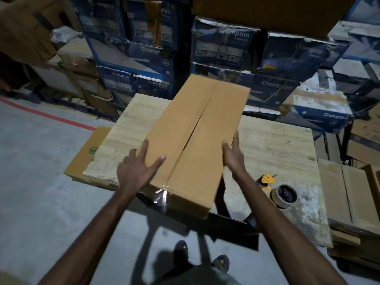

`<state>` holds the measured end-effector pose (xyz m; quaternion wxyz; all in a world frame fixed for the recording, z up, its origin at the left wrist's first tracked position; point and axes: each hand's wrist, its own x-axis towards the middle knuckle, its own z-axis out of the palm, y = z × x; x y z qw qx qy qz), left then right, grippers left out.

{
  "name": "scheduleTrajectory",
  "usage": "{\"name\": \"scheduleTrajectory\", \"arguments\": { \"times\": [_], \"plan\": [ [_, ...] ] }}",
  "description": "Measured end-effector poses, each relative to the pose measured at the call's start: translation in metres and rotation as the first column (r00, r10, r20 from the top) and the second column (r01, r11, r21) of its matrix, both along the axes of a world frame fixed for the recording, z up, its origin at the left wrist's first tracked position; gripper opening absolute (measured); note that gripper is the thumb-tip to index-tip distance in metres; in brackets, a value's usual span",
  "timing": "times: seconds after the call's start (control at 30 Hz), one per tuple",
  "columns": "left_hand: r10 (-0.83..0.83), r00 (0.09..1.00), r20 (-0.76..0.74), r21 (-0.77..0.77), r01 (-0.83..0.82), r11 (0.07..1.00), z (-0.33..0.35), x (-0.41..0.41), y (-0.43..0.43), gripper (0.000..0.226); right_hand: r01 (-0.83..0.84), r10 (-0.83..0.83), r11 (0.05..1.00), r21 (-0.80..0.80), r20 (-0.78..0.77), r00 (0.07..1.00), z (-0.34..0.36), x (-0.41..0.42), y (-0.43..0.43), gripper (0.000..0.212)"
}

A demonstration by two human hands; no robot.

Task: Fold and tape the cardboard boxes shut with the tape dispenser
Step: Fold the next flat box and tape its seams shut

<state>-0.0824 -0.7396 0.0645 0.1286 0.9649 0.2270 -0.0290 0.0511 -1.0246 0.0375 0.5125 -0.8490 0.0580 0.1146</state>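
From the head view, a long cardboard box (pixel 197 140) lies on the wooden bench (pixel 273 145), its near end overhanging the edge. The left hand (pixel 137 165) has its grip spread flat on the near left corner; the right hand (pixel 233 155) presses open-palmed against the right side. Neither closes around anything. The top seam gapes untaped, though clear tape shows at the near end. The tape dispenser (pixel 277 190) lies just right of the right grip. The box looks stiff and probably light; hold it by its side walls.
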Motion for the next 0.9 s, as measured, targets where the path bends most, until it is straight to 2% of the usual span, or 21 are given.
{"name": "scheduleTrajectory", "arguments": {
  "times": [0.1, 0.17, 0.27, 0.33, 0.37, 0.43, 0.5, 0.53, 0.6, 0.67, 0.7, 0.77, 0.8, 0.83, 0.9],
  "plan": [
    [-0.012, 0.998, -0.061, -0.093, 0.006, 0.996, 0.0, -0.007, -0.068, 0.099, -0.036, 0.057, 0.973, -0.23, 0.088, 0.994, 0.005, 0.051, -0.017, 0.06],
    [-0.066, 0.997, -0.041, -0.139, 0.06, 0.989, -0.003, -0.007, -0.108, 0.094, -0.119, 0.183, 0.913, -0.39, 0.132, 0.974, 0.016, 0.073, -0.028, 0.056],
    [-0.26, 0.958, 0.118, -0.053, 0.268, 0.962, -0.01, 0.005, -0.135, 0.07, -0.287, 0.413, 0.784, -0.55, 0.118, 0.903, 0.027, 0.073, -0.041, 0.053],
    [-0.43, 0.891, 0.148, -0.008, 0.435, 0.9, -0.012, 0.016, -0.136, 0.06, -0.355, 0.495, 0.739, -0.573, 0.103, 0.863, 0.03, 0.06, -0.051, 0.053],
    [-0.519, 0.843, 0.139, 0.006, 0.524, 0.852, -0.012, 0.021, -0.136, 0.058, -0.355, 0.486, 0.761, -0.543, 0.114, 0.866, 0.029, 0.05, -0.057, 0.053],
    [-0.668, 0.737, 0.104, 0.027, 0.669, 0.743, -0.012, 0.028, -0.133, 0.058, -0.247, 0.36, 0.873, -0.42, 0.214, 0.908, 0.033, 0.02, -0.072, 0.046],
    [-0.733, 0.676, 0.075, 0.024, 0.734, 0.679, -0.014, 0.033, -0.13, 0.057, 0.002, 0.089, 0.969, -0.248, 0.354, 0.931, 0.038, -0.026, -0.082, 0.03],
    [-0.742, 0.667, 0.066, 0.017, 0.743, 0.67, -0.015, 0.035, -0.13, 0.056, 0.149, -0.087, 0.979, -0.141, 0.372, 0.924, 0.04, -0.053, -0.085, 0.023],
    [-0.75, 0.66, 0.049, 0.027, 0.75, 0.661, -0.017, 0.037, -0.13, 0.054, 0.411, -0.412, 0.91, 0.06, 0.255, 0.875, 0.042, -0.103, -0.085, 0.021],
    [-0.778, 0.627, 0.046, 0.055, 0.776, 0.629, -0.017, 0.038, -0.131, 0.053, 0.622, -0.625, 0.756, 0.203, -0.059, 0.779, 0.038, -0.139, -0.082, 0.025],
    [-0.801, 0.596, 0.051, 0.056, 0.799, 0.598, -0.017, 0.038, -0.132, 0.053, 0.676, -0.621, 0.694, 0.249, -0.267, 0.737, 0.033, -0.152, -0.08, 0.032],
    [-0.848, 0.528, 0.048, 0.04, 0.847, 0.529, -0.016, 0.039, -0.133, 0.053, 0.658, -0.382, 0.672, 0.34, -0.602, 0.701, 0.027, -0.169, -0.076, 0.05],
    [-0.863, 0.504, 0.04, 0.029, 0.863, 0.505, -0.015, 0.041, -0.134, 0.054, 0.627, -0.236, 0.677, 0.384, -0.694, 0.68, 0.024, -0.173, -0.076, 0.06],
    [-0.871, 0.49, 0.038, 0.015, 0.871, 0.491, -0.015, 0.042, -0.134, 0.054, 0.604, -0.117, 0.667, 0.437, -0.739, 0.663, 0.024, -0.177, -0.075, 0.068],
    [-0.873, 0.486, 0.041, 0.009, 0.873, 0.487, -0.014, 0.044, -0.133, 0.054, 0.546, 0.005, 0.666, 0.508, -0.735, 0.678, 0.022, -0.178, -0.074, 0.073]
  ]
}}
